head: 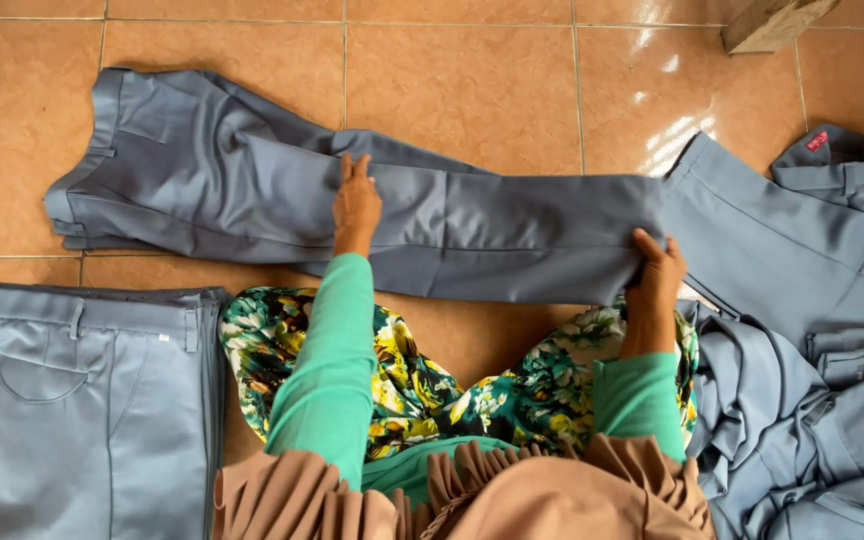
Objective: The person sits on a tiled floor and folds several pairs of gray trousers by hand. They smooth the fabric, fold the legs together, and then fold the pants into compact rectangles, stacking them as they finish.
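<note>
Head view. Grey-blue trousers (252, 190), laid flat and lengthwise across the tiled floor (472, 90), waistband at the left, leg ends at the right. Left hand (356, 207), fingers straight and together, palm pressed flat on the mid-leg cloth, gripping nothing. Right hand (656, 272), grip clamped on the hem end of the trouser legs, thumb on top, fingers tucked under the cloth. Both forearms in green sleeves (327, 380). Floral skirt (412, 380), green and yellow on white, spread over the lap between the arms, just below the trousers. Tan pleated cloth (472, 495) along the bottom edge. Folded trousers (87, 400) of the same grey-blue, bottom left, waistband uppermost, apart from the spread pair. Heap of further grey-blue trousers (812, 330), right side, loose and unfolded, touching the right hand's end of the spread pair. Wooden furniture leg (767, 22), top right corner, on the tiles.
</note>
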